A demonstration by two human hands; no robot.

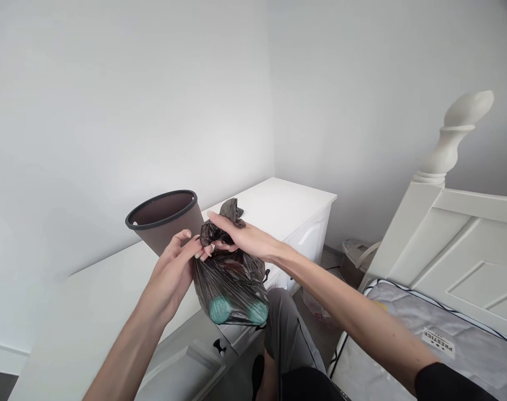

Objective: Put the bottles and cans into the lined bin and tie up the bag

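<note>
A thin black trash bag (232, 278) hangs from my two hands in front of the dresser. Through its stretched film I make out two round green shapes at the bottom and something reddish brown higher up. My left hand (176, 262) pinches the gathered neck on its left side. From the right, my right hand (240, 236) is closed around the twisted neck, and a crumpled tuft of film sticks up above it. Behind my left hand stands a brown waste bin (170, 217) with a black rim; its visible inside shows no liner.
The white dresser (278, 206) runs along the wall, with black handles on its front. To the right are a white bed frame (478, 262) with a turned post and a grey mattress (403, 345). A lidded appliance (355, 256) sits on the floor in the corner.
</note>
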